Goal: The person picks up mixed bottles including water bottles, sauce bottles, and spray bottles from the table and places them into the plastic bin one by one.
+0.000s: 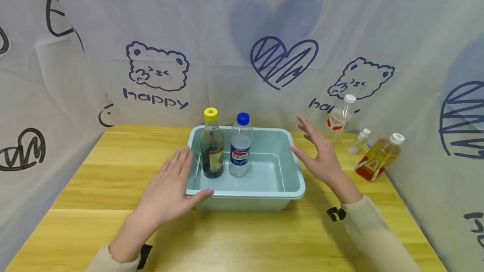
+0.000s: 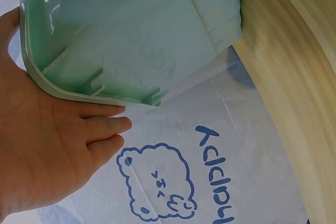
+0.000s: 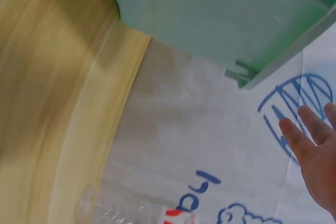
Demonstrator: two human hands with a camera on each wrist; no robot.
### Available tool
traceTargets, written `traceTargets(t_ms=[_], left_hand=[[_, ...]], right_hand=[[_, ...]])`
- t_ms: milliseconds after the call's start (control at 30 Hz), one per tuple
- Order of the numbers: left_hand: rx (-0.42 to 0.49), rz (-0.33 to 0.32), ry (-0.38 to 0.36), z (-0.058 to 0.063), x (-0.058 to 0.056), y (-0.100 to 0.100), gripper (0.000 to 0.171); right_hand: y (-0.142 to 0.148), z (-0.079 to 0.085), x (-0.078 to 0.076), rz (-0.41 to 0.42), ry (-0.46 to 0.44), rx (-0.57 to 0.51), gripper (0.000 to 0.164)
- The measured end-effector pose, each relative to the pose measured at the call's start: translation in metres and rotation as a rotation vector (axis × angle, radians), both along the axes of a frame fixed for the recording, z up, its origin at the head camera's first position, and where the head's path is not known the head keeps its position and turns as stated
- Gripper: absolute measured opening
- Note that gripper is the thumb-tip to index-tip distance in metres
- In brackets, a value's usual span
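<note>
A pale blue-green plastic basin [image 1: 249, 203] stands on the wooden table, with two bottles upright in its left half. One is a dark sauce bottle [image 1: 213, 154] with a yellow cap; beside it is a clear plastic bottle [image 1: 240, 150] with a blue cap and a blue label. My left hand [image 1: 166, 192] rests on the basin's left rim, fingers straight and thumb spread along the front edge. Just off the right rim, my right hand [image 1: 320, 156] has its fingers extended and holds nothing; in the right wrist view its fingers look apart from the basin [image 3: 210, 14].
Right of the basin stand a clear bottle [image 1: 339, 116] with a white cap, a small white-capped bottle [image 1: 359, 141] and a bottle of amber drink [image 1: 379, 157] with a yellow label. A white printed cloth [image 1: 219, 24] hangs behind the table [image 1: 242, 242].
</note>
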State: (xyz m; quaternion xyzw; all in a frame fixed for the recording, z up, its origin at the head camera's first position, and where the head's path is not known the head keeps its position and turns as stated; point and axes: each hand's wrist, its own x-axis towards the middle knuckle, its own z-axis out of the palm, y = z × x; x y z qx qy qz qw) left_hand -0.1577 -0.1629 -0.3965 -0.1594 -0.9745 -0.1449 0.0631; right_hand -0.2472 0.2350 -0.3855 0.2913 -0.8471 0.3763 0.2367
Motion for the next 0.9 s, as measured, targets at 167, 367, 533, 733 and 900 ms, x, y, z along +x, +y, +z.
traceTargets(t_ms=[167, 367, 533, 733, 900], left_hand=[[0.003, 0.006, 0.005, 0.000, 0.001, 0.000, 0.119], [0.001, 0.011, 0.019, 0.000, 0.002, 0.000, 0.121], [0.003, 0.016, 0.010, -0.002, 0.003, 0.000, 0.122], [0.007, 0.019, -0.003, -0.003, 0.004, 0.001, 0.122], [0.004, 0.010, 0.009, -0.001, 0.002, 0.000, 0.121]], right_hand=[[0.011, -0.005, 0.007, -0.080, 0.045, -0.063, 0.084], [0.016, 0.001, 0.026, -0.189, 0.122, -0.185, 0.080], [0.026, 0.002, 0.037, -0.251, 0.175, -0.247, 0.075], [0.054, -0.014, 0.039, -0.366, 0.154, -0.321, 0.070], [0.085, -0.034, 0.033, -0.515, 0.067, -0.348, 0.069]])
